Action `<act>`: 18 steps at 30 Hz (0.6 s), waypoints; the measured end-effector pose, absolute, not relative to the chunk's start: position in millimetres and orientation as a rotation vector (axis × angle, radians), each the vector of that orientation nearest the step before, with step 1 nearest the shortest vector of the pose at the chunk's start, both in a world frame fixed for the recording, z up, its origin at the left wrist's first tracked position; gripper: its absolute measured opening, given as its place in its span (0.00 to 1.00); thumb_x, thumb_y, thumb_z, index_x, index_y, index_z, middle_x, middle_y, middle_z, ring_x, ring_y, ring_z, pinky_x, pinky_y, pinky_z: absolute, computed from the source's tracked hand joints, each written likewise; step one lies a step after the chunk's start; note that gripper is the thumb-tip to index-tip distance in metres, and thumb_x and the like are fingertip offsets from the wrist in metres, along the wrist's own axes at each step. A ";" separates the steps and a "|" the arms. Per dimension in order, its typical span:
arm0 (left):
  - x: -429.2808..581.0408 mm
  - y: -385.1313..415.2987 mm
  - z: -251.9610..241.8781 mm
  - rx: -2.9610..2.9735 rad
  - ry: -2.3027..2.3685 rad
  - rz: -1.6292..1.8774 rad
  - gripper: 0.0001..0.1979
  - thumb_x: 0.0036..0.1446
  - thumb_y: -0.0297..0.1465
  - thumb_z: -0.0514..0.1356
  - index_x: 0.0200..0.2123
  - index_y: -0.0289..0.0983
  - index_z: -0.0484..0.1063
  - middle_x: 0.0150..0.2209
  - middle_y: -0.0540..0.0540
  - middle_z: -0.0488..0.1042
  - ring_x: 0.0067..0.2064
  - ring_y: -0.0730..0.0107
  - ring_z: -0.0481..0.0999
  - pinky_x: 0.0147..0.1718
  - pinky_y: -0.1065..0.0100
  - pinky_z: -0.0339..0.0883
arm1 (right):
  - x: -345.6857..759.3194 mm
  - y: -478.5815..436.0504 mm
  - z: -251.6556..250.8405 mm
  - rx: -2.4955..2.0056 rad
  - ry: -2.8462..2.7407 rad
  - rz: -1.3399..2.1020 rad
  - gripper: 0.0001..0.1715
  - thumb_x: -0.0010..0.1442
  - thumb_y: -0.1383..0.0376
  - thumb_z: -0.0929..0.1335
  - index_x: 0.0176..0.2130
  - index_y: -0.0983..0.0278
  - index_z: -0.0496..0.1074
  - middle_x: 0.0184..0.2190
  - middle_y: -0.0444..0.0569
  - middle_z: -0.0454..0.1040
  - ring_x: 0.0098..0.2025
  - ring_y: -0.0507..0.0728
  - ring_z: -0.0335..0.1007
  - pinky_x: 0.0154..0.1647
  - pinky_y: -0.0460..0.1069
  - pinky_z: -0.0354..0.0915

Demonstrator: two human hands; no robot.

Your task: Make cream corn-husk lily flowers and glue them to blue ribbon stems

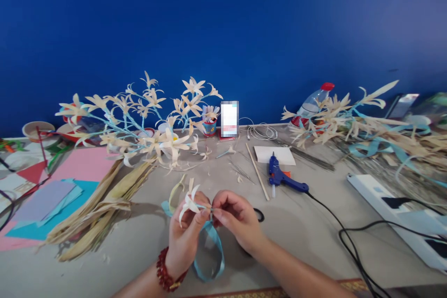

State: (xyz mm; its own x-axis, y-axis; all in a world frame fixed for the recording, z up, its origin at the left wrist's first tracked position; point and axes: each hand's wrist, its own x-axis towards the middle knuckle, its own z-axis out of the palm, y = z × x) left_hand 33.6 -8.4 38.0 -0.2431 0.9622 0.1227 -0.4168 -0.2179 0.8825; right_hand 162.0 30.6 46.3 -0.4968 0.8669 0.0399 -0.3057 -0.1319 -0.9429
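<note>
My left hand, closed, pinches the thin stem of a white handmade flower whose petals point left. My right hand is closed too, its thumb and fingertips meeting the left ones at the stem end, where light blue ribbon is pinched. From there the ribbon hangs in a loop below the hands. Which fingers bear on the ribbon and which on the stem is partly hidden. A pale husk strip curls just behind my left hand, and a black ring lies right of my right hand.
Dried corn husks and coloured paper lie at left. Finished flower branches stand behind. A blue glue gun, its cord trailing right, lies near a wooden stick. At right sits a power strip.
</note>
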 end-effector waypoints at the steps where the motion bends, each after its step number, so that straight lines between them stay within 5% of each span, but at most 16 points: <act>1: 33.4 -8.2 37.7 0.874 0.918 1.674 0.04 0.54 0.29 0.63 0.28 0.37 0.73 0.27 0.49 0.68 0.31 0.70 0.67 0.32 0.69 0.64 | 162.6 30.5 46.4 -0.690 -1.295 1.735 0.16 0.56 0.55 0.71 0.29 0.64 0.68 0.23 0.42 0.66 0.25 0.49 0.62 0.26 0.44 0.60; 7: 33.5 -6.6 39.7 0.864 0.934 1.664 0.04 0.53 0.31 0.64 0.28 0.37 0.75 0.28 0.48 0.69 0.32 0.69 0.68 0.33 0.69 0.65 | 165.0 28.2 49.2 -0.711 -1.386 1.611 0.13 0.57 0.57 0.71 0.30 0.64 0.69 0.27 0.44 0.67 0.28 0.50 0.63 0.29 0.45 0.62; 18: 32.9 -5.8 41.6 0.849 0.902 1.597 0.06 0.52 0.32 0.65 0.26 0.36 0.75 0.25 0.49 0.67 0.28 0.70 0.68 0.29 0.68 0.66 | 163.5 32.2 48.9 -0.662 -1.050 1.980 0.17 0.50 0.56 0.75 0.28 0.66 0.69 0.21 0.41 0.68 0.22 0.47 0.62 0.25 0.43 0.60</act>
State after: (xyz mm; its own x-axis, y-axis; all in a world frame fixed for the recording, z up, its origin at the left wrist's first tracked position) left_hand 32.9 -5.8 41.6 -0.1820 0.9805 0.0745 -0.4421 -0.1493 0.8844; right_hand 163.5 32.2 48.9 -0.5576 0.8260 -0.0825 -0.3953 -0.3517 -0.8486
